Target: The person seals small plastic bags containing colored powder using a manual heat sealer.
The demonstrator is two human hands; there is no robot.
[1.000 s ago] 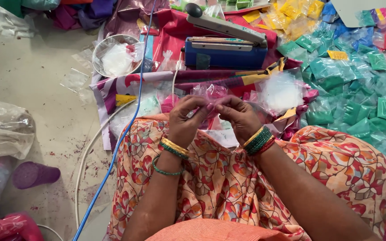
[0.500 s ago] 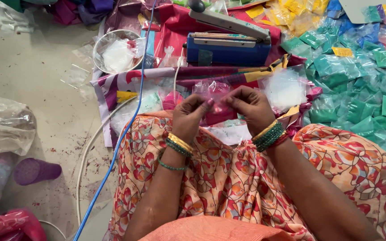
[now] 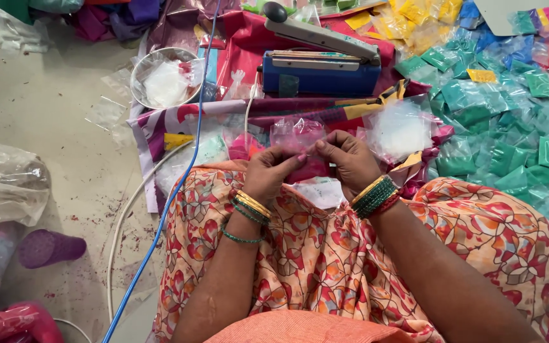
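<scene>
My left hand [image 3: 269, 171] and my right hand [image 3: 349, 159] meet in front of my lap, both pinching a small clear plastic pouch [image 3: 297, 134] that holds pink powder. The pouch stands up between my fingertips. Just beyond it lies a blue heat sealer [image 3: 320, 75] with its grey lever arm raised. A steel bowl [image 3: 163, 77] with clear pouches stands at the far left of the sealer. A stack of clear empty pouches [image 3: 398, 130] lies right of my right hand.
Many green powder packets [image 3: 497, 121] cover the floor at right, with yellow packets [image 3: 414, 19] beyond. A blue cable [image 3: 179, 184] and a white cable [image 3: 121, 222] run along the floor at left. A purple cup [image 3: 49, 248] and clear plastic bags [image 3: 4, 184] lie at left.
My hands with the pouch have stayed in front of my lap, fingers shifting slightly along the pouch's top. The view has dipped a little.
</scene>
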